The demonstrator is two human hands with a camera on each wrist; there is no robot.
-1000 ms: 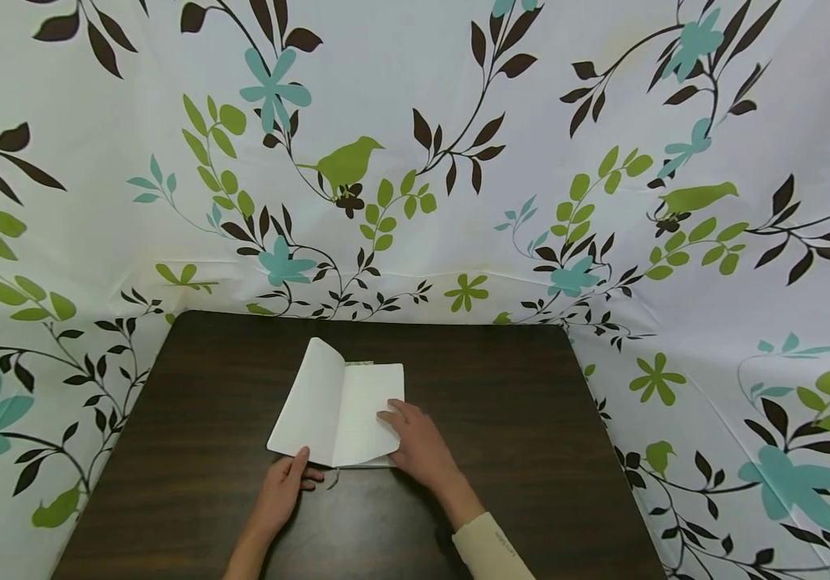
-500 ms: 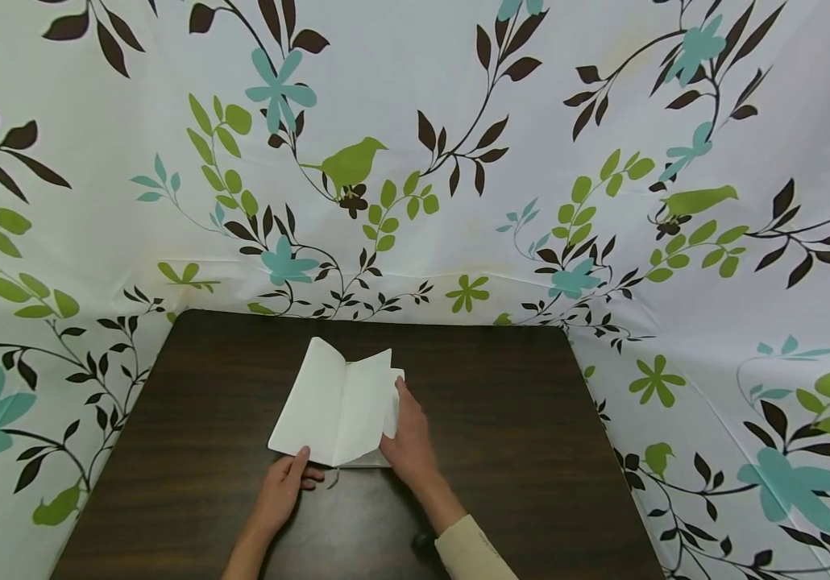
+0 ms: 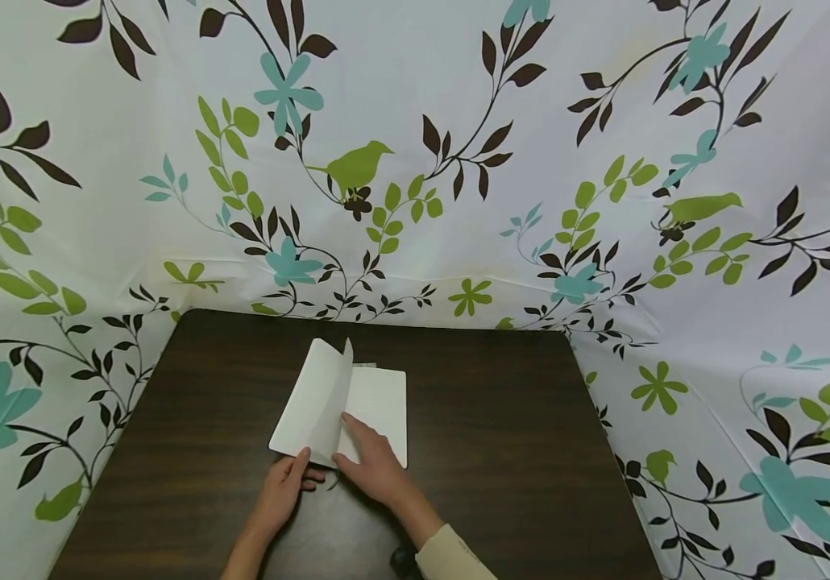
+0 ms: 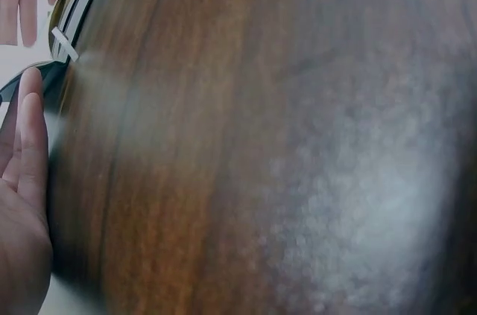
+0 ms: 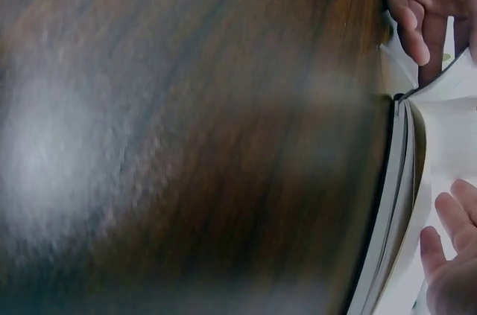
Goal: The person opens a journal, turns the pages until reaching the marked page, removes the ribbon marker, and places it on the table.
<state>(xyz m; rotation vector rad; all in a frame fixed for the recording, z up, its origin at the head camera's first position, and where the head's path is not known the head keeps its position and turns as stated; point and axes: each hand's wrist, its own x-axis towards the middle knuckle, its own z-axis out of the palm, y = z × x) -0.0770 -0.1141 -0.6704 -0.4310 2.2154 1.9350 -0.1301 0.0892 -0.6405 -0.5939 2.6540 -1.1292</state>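
The open ruled notebook (image 3: 383, 399) lies on the dark wood-grain table (image 3: 516, 451). At its seven o'clock corner, the left hand (image 3: 280, 491) pinches the edge, thumb above, fingers beneath. At five o'clock, the right hand (image 3: 379, 469) has fingers and thumb spread, index fingertip against the raised page (image 3: 334, 407); thumb contact I cannot tell.

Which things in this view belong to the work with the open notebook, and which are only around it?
Belong to the work:
open notebook
left hand, at its near left edge
right hand, over it

Only around:
dark table, bearing it
patterned backdrop
beige sleeve
small dark object beside the sleeve, unclear what
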